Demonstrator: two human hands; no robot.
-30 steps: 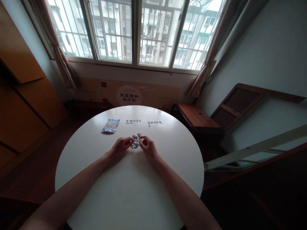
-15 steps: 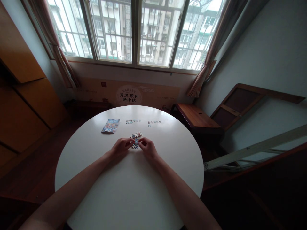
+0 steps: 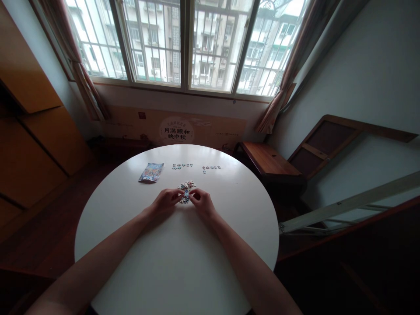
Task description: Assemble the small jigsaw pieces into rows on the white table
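A small pile of jigsaw puzzle pieces [image 3: 187, 184] lies on the white round table [image 3: 157, 271]. My left hand [image 3: 168, 199] comes in from the pile's left, thumb and forefinger pinched on a puzzle piece. Opposite it, my right hand [image 3: 201, 200] pinches a piece from the right side. Between the two sets of fingertips shows a bluish piece [image 3: 186, 193], just above the pile. The pieces are tiny in this view and partly covered by the fingers, so their exact edges cannot be made out.
Beyond the pile, several puzzle pieces lie in two groups of short rows, one group [image 3: 183, 166] near the middle and another [image 3: 211, 168] to the right. A colourful printed packet [image 3: 151, 173] rests at the left. A wooden bench [image 3: 269, 159] stands behind the table's right side.
Both hands stay in the same place over the pile. The bluish piece between the fingertips looks slightly turned; the rows and the packet have not moved.
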